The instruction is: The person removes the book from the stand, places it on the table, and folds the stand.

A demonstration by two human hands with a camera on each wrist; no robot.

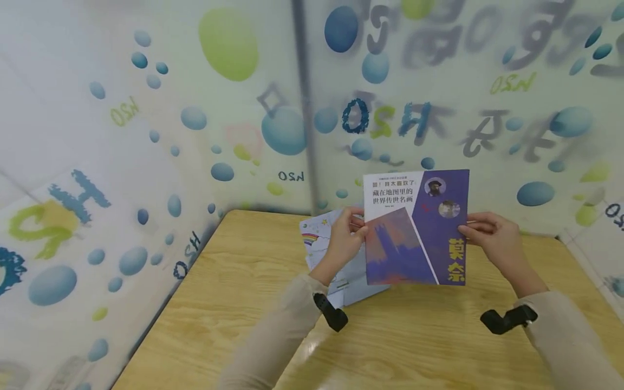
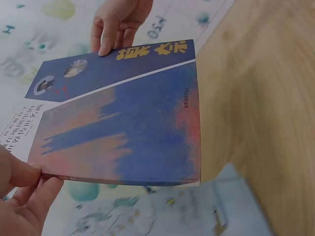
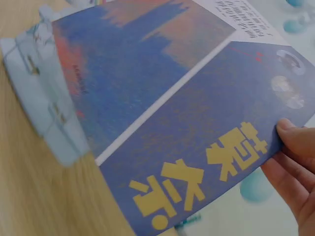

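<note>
A thin book (image 1: 414,227) with a purple, white and painted cover is held upright above the table, its cover facing the head camera. My left hand (image 1: 347,238) pinches its left edge between thumb and fingers. On the opposite edge, my right hand (image 1: 494,238) grips with the thumb in front and the fingers behind. In the left wrist view the book (image 2: 118,118) shows its spine side near the left thumb. Yellow characters stand out on the cover of the book (image 3: 197,162) in the right wrist view.
Behind and left of the held book, pale blue booklets (image 1: 319,233) with a rainbow picture lie on the wooden table (image 1: 234,271), partly covered by the left hand and book. Walls printed with bubbles (image 1: 285,130) and letters border the table at the back and left.
</note>
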